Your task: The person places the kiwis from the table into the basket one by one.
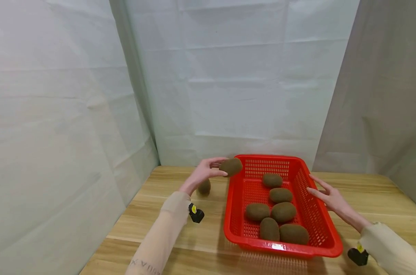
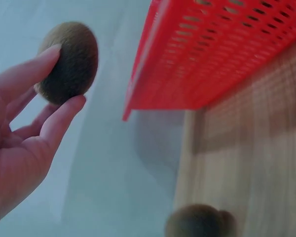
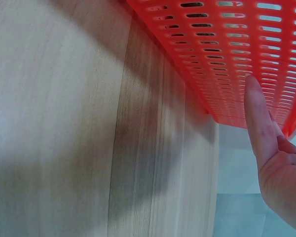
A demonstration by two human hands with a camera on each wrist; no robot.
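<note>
Now your left hand (image 1: 203,172) pinches a fuzzy brown oval kiwi (image 1: 231,167) at the red perforated plastic basket's (image 1: 236,198) rim, six kiwis inside, while your open right hand (image 1: 328,195) rests flat against its side.

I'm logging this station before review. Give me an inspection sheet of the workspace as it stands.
Surface: wooden table, light planks.
Job's things: red basket holding six kiwis; one held kiwi above its left rim; one loose kiwi on the table left of it.
Clutter: nothing seen.
Grippers: left hand pinches the held kiwi; right hand open, fingers straight, at the basket's right wall.
Cables: nothing seen; black wrist units only.
Surroundings: white cloth backdrop.
</note>
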